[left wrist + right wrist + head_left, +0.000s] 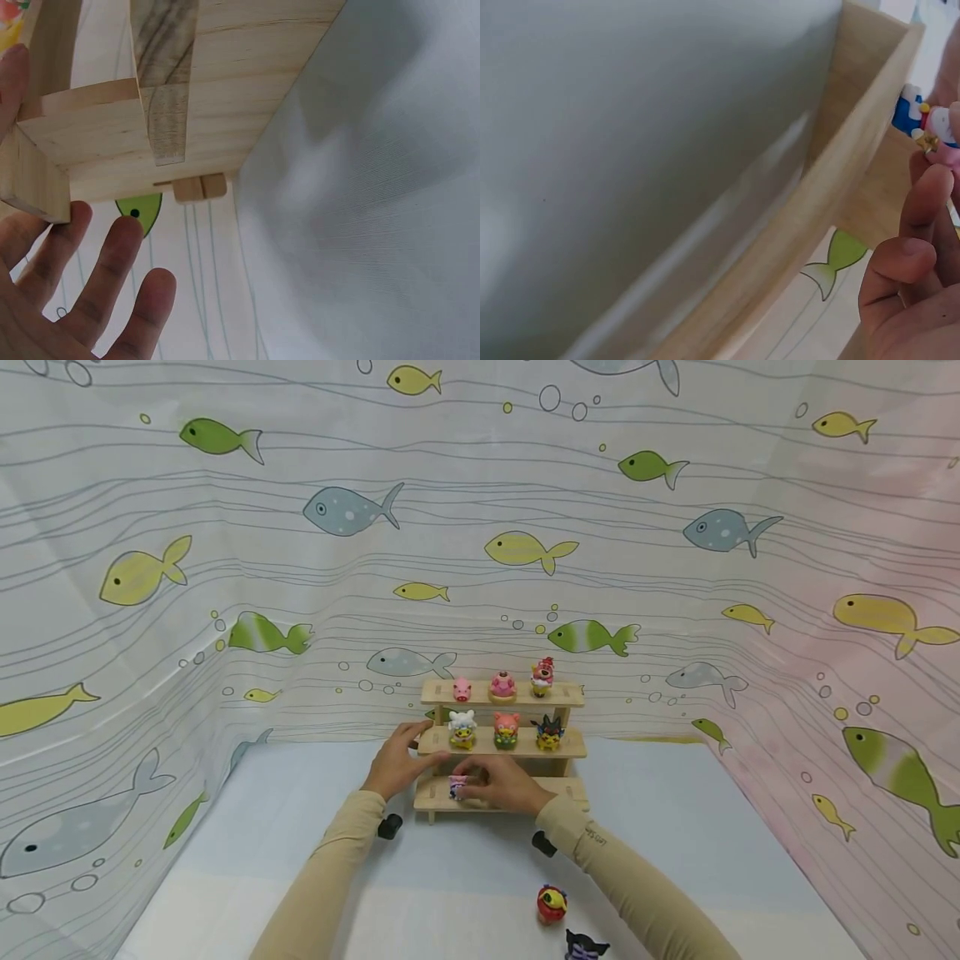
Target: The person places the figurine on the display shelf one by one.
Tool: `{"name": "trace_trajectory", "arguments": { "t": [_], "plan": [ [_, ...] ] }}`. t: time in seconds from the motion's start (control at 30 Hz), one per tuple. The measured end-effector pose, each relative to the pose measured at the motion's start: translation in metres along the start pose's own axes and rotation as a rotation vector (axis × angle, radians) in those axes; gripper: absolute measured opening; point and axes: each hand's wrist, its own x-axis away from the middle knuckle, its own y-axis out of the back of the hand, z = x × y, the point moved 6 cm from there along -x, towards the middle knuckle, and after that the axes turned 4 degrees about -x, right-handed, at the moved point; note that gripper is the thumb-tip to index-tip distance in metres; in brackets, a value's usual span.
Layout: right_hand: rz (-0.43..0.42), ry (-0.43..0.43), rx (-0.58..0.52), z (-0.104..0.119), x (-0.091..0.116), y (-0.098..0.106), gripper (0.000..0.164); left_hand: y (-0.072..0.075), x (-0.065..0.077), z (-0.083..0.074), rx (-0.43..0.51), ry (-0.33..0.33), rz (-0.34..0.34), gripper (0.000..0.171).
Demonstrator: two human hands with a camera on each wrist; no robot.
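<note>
A three-tier wooden display stand [502,742] rises at the back of the table. My left hand [399,760] holds the left end of its middle shelf, thumb on one side and fingertips [73,214] at the wood's end. Low at the front, my right hand [501,781] pinches a small pink, white and blue figurine [456,788] over the left part of the bottom shelf. The figurine's blue base [907,112] is right at the shelf in the right wrist view; its upper part is partly hidden by fingers.
On the top shelf stand a pink pig figurine [462,690], a round pink figurine [502,687] and a red-pink one [542,678]. The middle shelf bears three more, including a dark-eared figurine [550,733]. Nearer me are a red-yellow figurine [552,904] and a black-purple one [585,947].
</note>
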Motion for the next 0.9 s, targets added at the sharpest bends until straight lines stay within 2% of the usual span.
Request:
{"name": "trace_trajectory", "arguments": {
  "t": [0.5, 0.9],
  "plan": [
    [0.011, -0.033, 0.011, -0.005, -0.002, -0.002, 0.03, -0.001, 0.0, 0.0, -0.017, 0.0, -0.003, 0.086],
    [-0.012, 0.059, 0.031, 0.005, 0.013, 0.008, 0.038, -0.001, 0.0, 0.0, -0.007, -0.007, 0.0, 0.087]
  ]
}}
